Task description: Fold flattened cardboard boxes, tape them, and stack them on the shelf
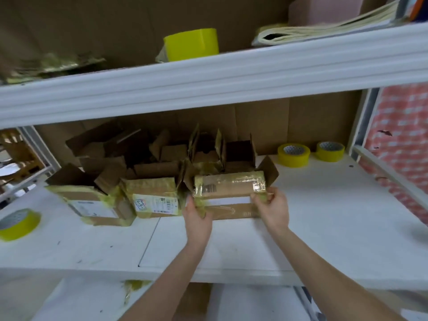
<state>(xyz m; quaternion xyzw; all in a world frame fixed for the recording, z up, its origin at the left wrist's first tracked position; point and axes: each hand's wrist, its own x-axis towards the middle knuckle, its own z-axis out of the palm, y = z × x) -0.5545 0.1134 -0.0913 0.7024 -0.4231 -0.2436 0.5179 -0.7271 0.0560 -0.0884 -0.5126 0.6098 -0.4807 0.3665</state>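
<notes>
Neighbour box: taped, at 9 o'clock of mine; I judge it sets the row.
Left hand: fingers curled on the left end.
Box: seemingly resting on the shelf; long axis 9-to-3, loose flaps toward 12.
Right hand: pinching the right end, probably to square it.

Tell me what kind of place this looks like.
Probably a packing or stockroom corner: white shelving, cardboard boxes wrapped in yellowish tape lined up on it, and several rolls of yellow tape lying about.
</notes>
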